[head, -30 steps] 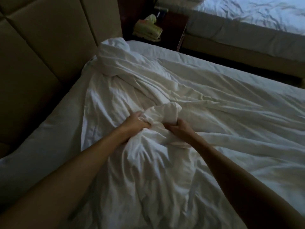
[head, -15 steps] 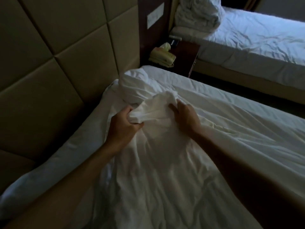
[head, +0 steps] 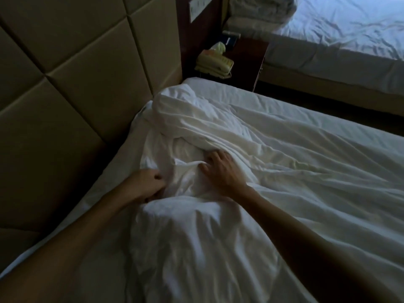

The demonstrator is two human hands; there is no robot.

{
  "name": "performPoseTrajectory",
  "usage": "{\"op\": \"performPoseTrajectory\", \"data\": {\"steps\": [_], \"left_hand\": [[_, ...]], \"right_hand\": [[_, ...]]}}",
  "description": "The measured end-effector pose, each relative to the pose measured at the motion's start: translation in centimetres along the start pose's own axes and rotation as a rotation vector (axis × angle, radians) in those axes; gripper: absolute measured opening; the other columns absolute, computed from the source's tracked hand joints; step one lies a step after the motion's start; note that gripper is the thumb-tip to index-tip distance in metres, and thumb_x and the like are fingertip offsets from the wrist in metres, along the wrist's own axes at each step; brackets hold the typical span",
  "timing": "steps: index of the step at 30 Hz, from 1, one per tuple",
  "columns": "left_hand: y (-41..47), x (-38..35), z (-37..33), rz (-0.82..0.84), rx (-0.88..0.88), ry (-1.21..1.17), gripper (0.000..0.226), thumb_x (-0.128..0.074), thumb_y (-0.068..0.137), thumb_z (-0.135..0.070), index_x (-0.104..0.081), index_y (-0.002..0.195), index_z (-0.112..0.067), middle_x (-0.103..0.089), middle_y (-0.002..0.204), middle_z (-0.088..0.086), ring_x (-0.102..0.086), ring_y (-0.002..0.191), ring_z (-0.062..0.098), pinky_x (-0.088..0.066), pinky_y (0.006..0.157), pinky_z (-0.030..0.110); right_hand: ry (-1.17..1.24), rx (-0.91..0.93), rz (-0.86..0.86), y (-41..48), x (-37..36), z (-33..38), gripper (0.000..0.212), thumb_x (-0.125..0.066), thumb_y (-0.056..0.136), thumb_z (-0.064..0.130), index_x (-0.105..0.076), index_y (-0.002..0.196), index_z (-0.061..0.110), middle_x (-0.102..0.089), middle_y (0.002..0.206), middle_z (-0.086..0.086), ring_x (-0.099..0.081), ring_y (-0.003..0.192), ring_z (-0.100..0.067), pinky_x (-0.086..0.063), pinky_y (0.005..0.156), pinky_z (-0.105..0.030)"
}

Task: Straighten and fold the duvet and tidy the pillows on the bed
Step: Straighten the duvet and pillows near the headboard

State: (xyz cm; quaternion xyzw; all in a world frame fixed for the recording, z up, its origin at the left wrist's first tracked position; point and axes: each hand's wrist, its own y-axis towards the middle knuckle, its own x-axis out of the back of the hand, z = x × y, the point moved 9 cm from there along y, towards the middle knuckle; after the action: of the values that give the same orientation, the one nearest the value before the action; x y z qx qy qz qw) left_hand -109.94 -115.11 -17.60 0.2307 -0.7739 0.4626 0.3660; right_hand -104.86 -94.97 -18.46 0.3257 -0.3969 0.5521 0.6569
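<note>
White duvet is bunched mid-bed, against padded headboard at 9 o'clock. Fabric is pinched by left hand; right hand is pressed flat, fingers spread. Nightstand at 12 o'clock.

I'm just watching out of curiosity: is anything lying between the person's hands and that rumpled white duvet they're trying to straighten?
Nothing visible does. The left hand is closed on a bunch of the duvet near the padded headboard, and the right hand lies spread directly on its folds. Both already touch the fabric.
</note>
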Motion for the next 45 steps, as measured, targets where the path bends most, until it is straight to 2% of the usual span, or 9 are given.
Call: {"op": "performPoseTrajectory", "data": {"steps": [6,9,14,21,27,32,38,42,45], "left_hand": [[2.4,5.9,-5.1,-0.636,-0.229,0.229,0.024,-0.052,0.088,-0.019,-0.05,0.11,-0.012,-0.054,0.115,0.015,-0.053,0.101,0.034,-0.044,0.077,0.041],[4.4,6.3,-8.3,-0.763,-0.385,0.499,0.051,-0.055,0.085,-0.018,-0.042,0.133,-0.008,-0.039,0.141,0.02,-0.043,0.122,0.042,-0.041,0.096,0.049],[9.7,7.6,-9.9,-0.691,-0.335,0.684,0.069,-0.048,0.084,-0.025,-0.022,0.148,-0.016,-0.019,0.156,0.017,-0.021,0.137,0.05,-0.021,0.107,0.063],[9.1,8.6,-11.5,-0.68,-0.442,0.819,0.03,-0.052,0.085,-0.006,-0.057,0.114,-0.013,-0.063,0.101,0.015,-0.058,0.093,0.039,-0.045,0.078,0.049],[-0.9,8.0,-12.5,-0.724,-0.574,0.632,0.017,-0.056,0.075,-0.014,-0.061,0.091,-0.013,-0.062,0.078,0.01,-0.062,0.069,0.034,-0.049,0.05,0.037],[-7.2,3.9,-10.6,-0.655,-0.492,0.565,0.028,-0.053,0.069,-0.03,-0.061,0.092,-0.014,-0.063,0.085,0.01,-0.062,0.071,0.035,-0.049,0.05,0.038],[-8.1,-1.9,-4.8,-0.489,-0.328,0.253,0.054,-0.04,0.067,-0.04,-0.062,0.106,-0.01,-0.062,0.107,0.014,-0.062,0.091,0.038,-0.051,0.078,0.042],[-11.9,-2.9,0.6,-0.692,-0.079,-0.17,0.067,-0.049,0.069,-0.05,-0.052,0.119,-0.006,-0.057,0.115,0.019,-0.052,0.106,0.036,-0.044,0.093,0.042],[-14.3,-7.5,4.6,-0.616,0.202,-0.577,0.092,-0.056,0.058,-0.067,-0.046,0.125,-0.005,-0.056,0.123,0.02,-0.052,0.115,0.036,-0.044,0.098,0.045]], "right_hand": [[0.021,0.111,-0.322,-1.1,2.8,-0.3,0.025,-0.041,0.094,0.029,-0.056,0.105,0.012,-0.053,0.107,-0.009,-0.048,0.097,-0.031,-0.04,0.088,-0.045],[-0.072,-0.169,-0.301,-0.6,1.5,-3.7,0.06,-0.058,0.078,0.03,-0.043,0.133,0.011,-0.043,0.132,-0.015,-0.038,0.116,-0.034,-0.035,0.097,-0.047],[-0.118,-0.315,-0.078,-0.4,-0.6,-8.7,0.067,-0.06,0.08,0.027,-0.033,0.14,0.018,-0.041,0.134,-0.017,-0.041,0.117,-0.039,-0.042,0.092,-0.053],[-0.18,-0.069,-0.119,-2.0,1.8,-9.2,0.041,-0.049,0.08,0.006,-0.051,0.119,0.017,-0.057,0.115,-0.01,-0.05,0.096,-0.034,-0.049,0.075,-0.045],[-0.279,0.091,-0.277,-7.1,7.5,-6.7,0.03,-0.04,0.078,0.007,-0.057,0.102,0.014,-0.058,0.097,-0.008,-0.047,0.087,-0.03,-0.046,0.067,-0.045],[-0.269,0.07,-0.252,-12.3,6.6,-6.2,0.042,-0.045,0.076,0.014,-0.054,0.117,0.017,-0.053,0.13,-0.008,-0.046,0.108,-0.032,-0.041,0.086,-0.045],[-0.285,-0.115,0.183,-15.2,-3.5,-6.4,0.07,-0.04,0.097,0.025,-0.001,0.151,0.003,-0.006,0.159,-0.02,-0.007,0.147,-0.037,-0.014,0.116,-0.049],[-0.153,-0.107,0.121,-16.7,-2.7,-3.1,0.059,-0.029,0.099,0.026,-0.008,0.151,0.009,-0.009,0.159,-0.016,-0.007,0.147,-0.032,-0.011,0.117,-0.05],[0.03,-0.068,0.036,-18.8,-1.9,0.8,0.061,-0.023,0.093,0.037,-0.021,0.15,0.016,-0.018,0.158,-0.012,-0.013,0.146,-0.032,-0.019,0.116,-0.052]]}}
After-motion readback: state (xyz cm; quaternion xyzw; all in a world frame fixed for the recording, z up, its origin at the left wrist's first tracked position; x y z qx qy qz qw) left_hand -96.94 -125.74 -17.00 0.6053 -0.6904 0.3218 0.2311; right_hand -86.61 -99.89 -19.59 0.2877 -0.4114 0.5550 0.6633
